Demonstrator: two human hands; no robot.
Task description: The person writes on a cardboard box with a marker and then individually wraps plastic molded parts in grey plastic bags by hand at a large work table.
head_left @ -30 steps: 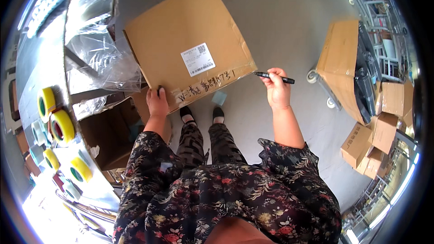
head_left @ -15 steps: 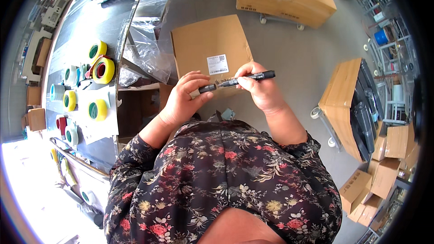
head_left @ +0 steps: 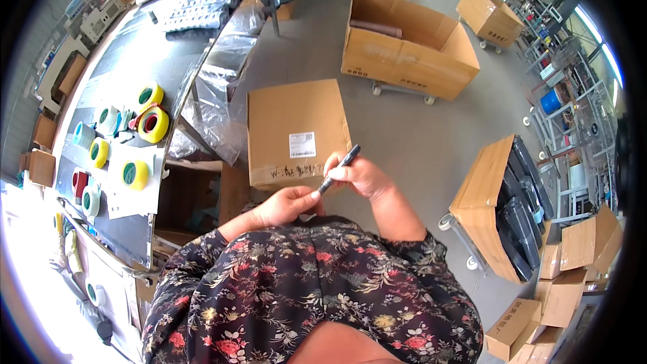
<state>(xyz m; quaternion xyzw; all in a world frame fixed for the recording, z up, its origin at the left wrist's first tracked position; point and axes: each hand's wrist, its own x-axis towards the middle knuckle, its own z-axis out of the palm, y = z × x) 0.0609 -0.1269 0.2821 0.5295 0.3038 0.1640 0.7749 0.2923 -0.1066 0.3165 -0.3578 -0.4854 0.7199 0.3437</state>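
A black marker pen slants in front of my body, its upper end pointing up and to the right. My right hand is closed around its barrel, thumb and fingers pinching it. At its lower end, the closed fingers of my left hand grip the cap part, which they mostly hide. Just beyond my hands stands a closed cardboard box with a white label on top and dark handwriting along its near edge.
On the left, a black worktable holds several tape rolls and wrapped rolls at its far end. An open carton stands on a wheeled dolly ahead. Another carton with black items is at right, near stacked boxes.
The marker and the cap part, apart before, have come together between my hands. Both hands sit lower and nearer my body, the marker is tilted more steeply, and the view has shifted.
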